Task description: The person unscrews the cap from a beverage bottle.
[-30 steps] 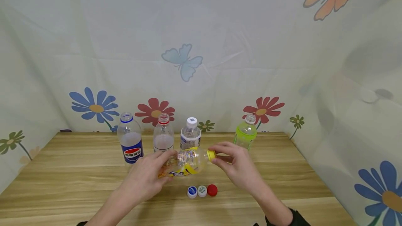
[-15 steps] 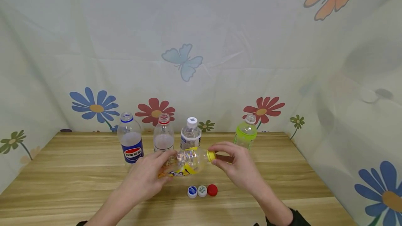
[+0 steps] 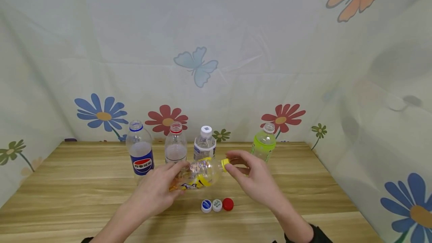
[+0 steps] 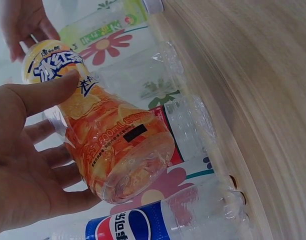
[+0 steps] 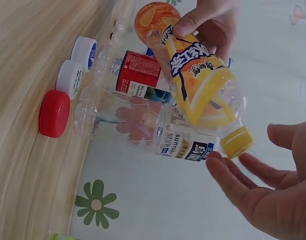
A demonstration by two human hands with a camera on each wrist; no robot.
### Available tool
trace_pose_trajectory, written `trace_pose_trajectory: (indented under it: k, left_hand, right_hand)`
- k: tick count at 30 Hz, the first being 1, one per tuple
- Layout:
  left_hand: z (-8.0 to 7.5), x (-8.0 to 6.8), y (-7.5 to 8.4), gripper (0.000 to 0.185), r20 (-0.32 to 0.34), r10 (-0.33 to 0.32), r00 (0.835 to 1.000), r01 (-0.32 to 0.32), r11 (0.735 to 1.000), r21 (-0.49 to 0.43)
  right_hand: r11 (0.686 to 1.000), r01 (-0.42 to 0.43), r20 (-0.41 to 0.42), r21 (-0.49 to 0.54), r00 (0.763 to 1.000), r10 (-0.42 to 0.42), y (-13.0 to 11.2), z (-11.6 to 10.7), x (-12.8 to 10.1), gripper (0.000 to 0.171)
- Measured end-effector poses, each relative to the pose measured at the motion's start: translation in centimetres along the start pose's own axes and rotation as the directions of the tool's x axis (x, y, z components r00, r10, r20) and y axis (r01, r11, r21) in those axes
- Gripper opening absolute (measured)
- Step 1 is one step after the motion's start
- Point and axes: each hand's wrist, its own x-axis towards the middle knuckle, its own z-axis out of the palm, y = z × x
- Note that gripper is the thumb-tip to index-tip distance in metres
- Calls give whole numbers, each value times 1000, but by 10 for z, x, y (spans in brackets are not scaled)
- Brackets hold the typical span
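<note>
My left hand (image 3: pixel 162 185) grips the body of a clear plastic iced tea bottle (image 5: pixel 193 75) with an orange and yellow label. The bottle is held tilted on its side above the table, neck toward the right. Its yellow cap (image 5: pixel 237 141) sits on the neck. Around that cap my right hand (image 3: pixel 254 175) has its fingers spread; in the right wrist view the thumb stands apart from the cap, and the fingertips (image 5: pixel 215 159) are close beside it. The left wrist view shows the left thumb across the label and the fingers behind the bottle.
A Pepsi bottle (image 3: pixel 141 160), a red-ringed bottle (image 3: pixel 176 149) and a white-capped bottle (image 3: pixel 205 145) stand behind the hands. A green-labelled bottle (image 3: pixel 264 143) is at the right. Blue-and-white (image 3: pixel 206 206), white (image 3: pixel 217 205) and red (image 3: pixel 228 204) caps lie in a row on the table.
My right thumb and fingers have loosened from around the yellow cap and spread apart. The left hand and the bottle stay almost where they were.
</note>
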Motion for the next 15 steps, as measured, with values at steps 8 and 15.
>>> trace_pose_trajectory:
  k: [8, 15]
  left_hand:
    - [1, -1, -1, 65, -1, 12, 1000, -12, 1000, 8]
    - [1, -1, -1, 65, -5, 26, 1000, -26, 999, 19]
  right_hand:
    - [995, -64, 1, -73, 998, 65, 3, 1, 1, 21]
    - [994, -49, 6, -98, 999, 49, 4, 1, 0, 18]
